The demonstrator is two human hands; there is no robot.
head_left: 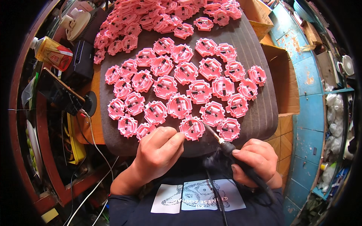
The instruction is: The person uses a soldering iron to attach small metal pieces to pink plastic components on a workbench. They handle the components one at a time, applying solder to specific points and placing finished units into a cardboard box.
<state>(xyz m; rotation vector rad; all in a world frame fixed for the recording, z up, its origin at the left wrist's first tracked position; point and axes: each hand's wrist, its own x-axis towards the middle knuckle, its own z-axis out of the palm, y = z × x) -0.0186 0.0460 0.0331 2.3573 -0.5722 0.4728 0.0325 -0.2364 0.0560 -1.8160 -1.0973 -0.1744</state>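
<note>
My right hand [256,162] is wrapped round the dark handle of a soldering iron [227,147], its metal tip slanting up and left. That tip ends at the right edge of a pink plastic housing [192,128] with small dark and metal parts inside. Just left of this housing my left hand [160,148] is closed with its fingertips pinched; what it holds, if anything, is hidden. Several similar pink housings [179,106] lie spread out, open side up, on the dark board [260,124] in front of me.
A heap of more pink housings [151,17] covers the board's far end. To the left are a phone on a stand [60,90], a bottle of yellow liquid [52,52] and white cables [92,135]. Cardboard boxes [281,79] and a blue cabinet [307,113] stand on the right.
</note>
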